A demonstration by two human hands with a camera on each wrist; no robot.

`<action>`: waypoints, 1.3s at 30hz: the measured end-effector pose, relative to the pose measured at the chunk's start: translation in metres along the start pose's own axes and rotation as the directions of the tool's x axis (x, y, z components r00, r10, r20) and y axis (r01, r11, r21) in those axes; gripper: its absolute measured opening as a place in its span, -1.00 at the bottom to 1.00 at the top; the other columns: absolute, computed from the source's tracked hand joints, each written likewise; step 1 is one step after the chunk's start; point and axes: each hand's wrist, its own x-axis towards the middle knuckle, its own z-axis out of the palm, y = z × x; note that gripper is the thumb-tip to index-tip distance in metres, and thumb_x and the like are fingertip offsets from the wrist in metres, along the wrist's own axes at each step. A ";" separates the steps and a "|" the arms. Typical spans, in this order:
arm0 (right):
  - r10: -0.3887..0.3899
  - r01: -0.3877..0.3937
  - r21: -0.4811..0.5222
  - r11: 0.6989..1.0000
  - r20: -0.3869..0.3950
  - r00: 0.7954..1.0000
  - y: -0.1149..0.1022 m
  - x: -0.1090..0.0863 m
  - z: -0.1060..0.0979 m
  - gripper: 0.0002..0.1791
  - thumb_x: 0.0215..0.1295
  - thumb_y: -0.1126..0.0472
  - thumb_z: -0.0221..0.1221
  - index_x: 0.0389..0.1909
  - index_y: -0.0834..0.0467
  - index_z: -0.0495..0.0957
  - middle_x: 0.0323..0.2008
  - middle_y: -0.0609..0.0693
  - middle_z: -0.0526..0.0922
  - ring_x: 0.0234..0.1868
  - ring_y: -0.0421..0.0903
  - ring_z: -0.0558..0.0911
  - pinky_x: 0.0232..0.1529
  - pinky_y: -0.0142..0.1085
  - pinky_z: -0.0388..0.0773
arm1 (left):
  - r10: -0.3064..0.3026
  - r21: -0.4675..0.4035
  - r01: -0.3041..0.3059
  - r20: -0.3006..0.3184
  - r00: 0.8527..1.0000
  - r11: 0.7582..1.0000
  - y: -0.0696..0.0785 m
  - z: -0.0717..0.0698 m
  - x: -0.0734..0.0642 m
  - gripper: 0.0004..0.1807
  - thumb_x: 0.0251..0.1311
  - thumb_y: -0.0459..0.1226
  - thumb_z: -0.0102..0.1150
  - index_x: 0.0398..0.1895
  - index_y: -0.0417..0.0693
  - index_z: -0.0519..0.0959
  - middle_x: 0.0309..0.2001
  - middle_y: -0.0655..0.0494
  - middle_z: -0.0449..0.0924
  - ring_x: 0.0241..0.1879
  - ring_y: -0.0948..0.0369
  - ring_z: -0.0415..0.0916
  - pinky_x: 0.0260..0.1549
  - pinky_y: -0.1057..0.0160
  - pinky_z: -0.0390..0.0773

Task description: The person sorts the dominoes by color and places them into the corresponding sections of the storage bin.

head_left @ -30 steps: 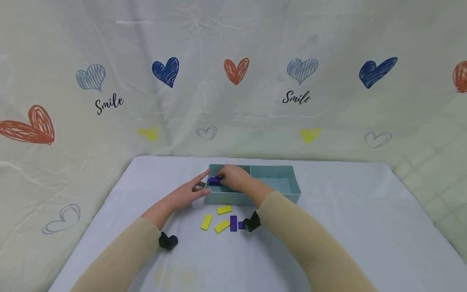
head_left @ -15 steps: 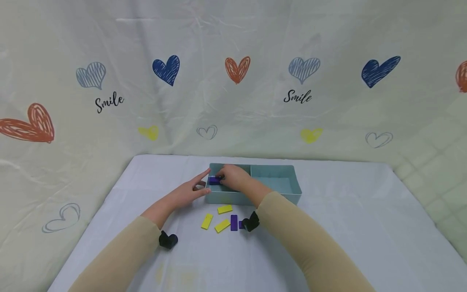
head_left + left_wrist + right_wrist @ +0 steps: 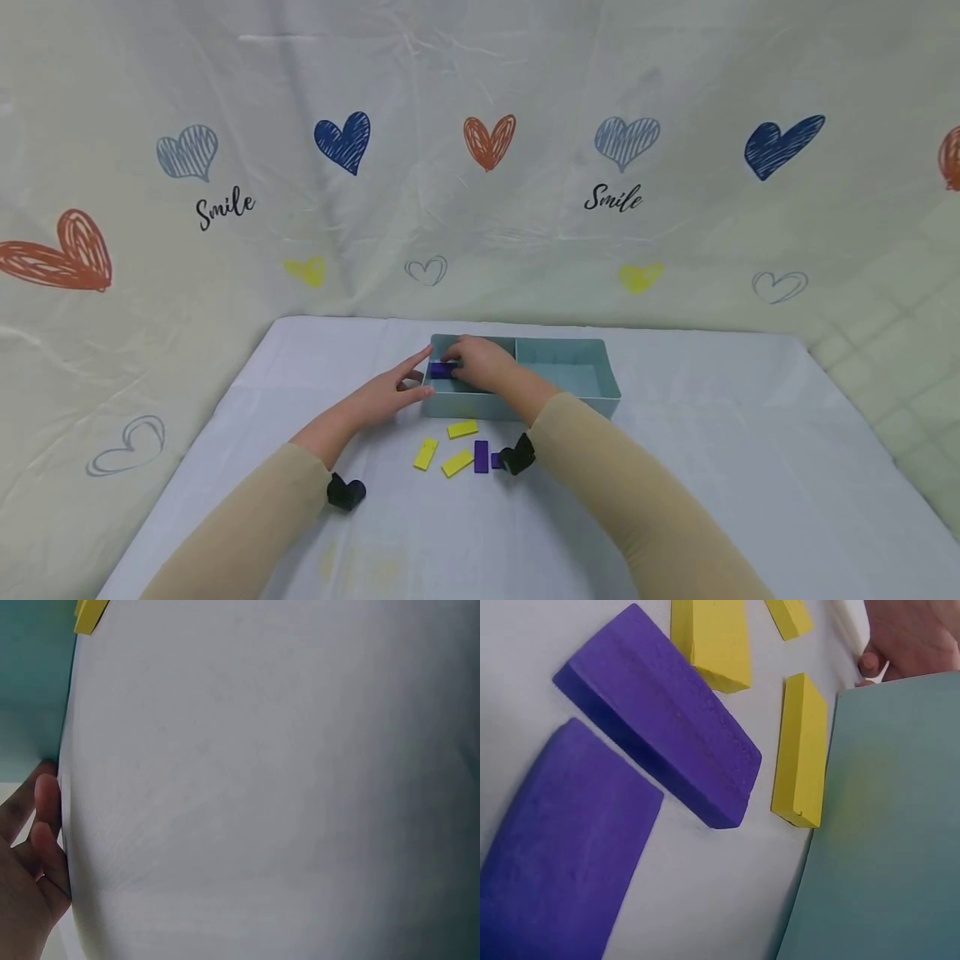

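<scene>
A light teal box (image 3: pixel 551 407) with a divider stands toward the back of the table. My right hand (image 3: pixel 482 363) reaches into its left compartment. The thumb and fingers pinch the right end of a purple block (image 3: pixel 441 370) lying there; the fingertips are partly hidden. My left hand (image 3: pixel 378 398) touches the left end of the box, index finger and thumb stretched apart, the other fingers bent under. In front of the box lie yellow blocks (image 3: pixel 457 463) and two purple blocks (image 3: pixel 660 720), one partly covered by the right wrist's black mount in the head view.
A white cloth covers the table (image 3: pixel 420 533). The right compartment (image 3: pixel 566 379) of the box shows its bare floor. Black wrist mounts (image 3: pixel 346 494) hang below both sleeves. Behind the table hangs a pale curtain (image 3: pixel 540 250) printed with hearts.
Both hands keep almost the same pose on the box and the purple block. The whole head view has shifted very slightly.
</scene>
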 end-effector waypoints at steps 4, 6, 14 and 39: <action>0.003 -0.003 -0.008 1.000 -0.009 1.000 0.000 -0.004 -0.002 -0.63 0.40 0.18 0.21 0.20 0.01 0.60 0.12 -0.06 0.61 0.18 -0.10 0.55 0.25 -0.17 0.45 | -0.002 -0.004 0.002 0.003 1.000 1.000 0.001 0.001 0.000 -0.19 0.33 0.20 0.08 0.51 0.76 -0.14 0.38 0.00 0.33 0.27 -0.04 0.40 0.14 -0.13 0.47; 0.007 -0.007 -0.004 1.000 -0.014 1.000 0.000 -0.006 -0.004 -0.63 0.40 0.17 0.22 0.20 0.01 0.60 0.12 -0.05 0.61 0.17 -0.10 0.56 0.24 -0.17 0.46 | -0.003 -0.007 0.003 0.003 1.000 1.000 0.002 0.001 0.000 -0.19 0.32 0.20 0.08 0.51 0.76 -0.14 0.38 0.00 0.33 0.27 -0.04 0.39 0.14 -0.14 0.46; 0.019 -0.018 0.025 1.000 -0.050 0.999 -0.002 -0.020 -0.012 -0.64 0.38 0.16 0.24 0.18 0.01 0.61 0.05 -0.03 0.64 0.07 -0.10 0.59 0.14 -0.17 0.54 | -0.003 0.002 0.003 -0.004 1.000 1.000 0.001 0.003 0.002 -0.19 0.32 0.21 0.08 0.51 0.76 -0.13 0.38 0.00 0.33 0.28 -0.05 0.39 0.16 -0.17 0.45; -0.009 0.029 0.118 0.993 -0.173 0.985 0.020 -0.086 -0.044 -0.67 0.35 0.15 0.27 0.11 0.03 0.65 -0.15 -0.08 0.64 -0.27 -0.15 0.54 -0.28 -0.31 0.55 | -0.043 0.005 0.043 -0.010 0.999 0.999 0.002 0.002 0.001 -0.16 0.25 0.27 0.10 0.49 0.81 -0.13 0.41 -0.02 0.29 0.32 -0.09 0.33 0.20 -0.24 0.38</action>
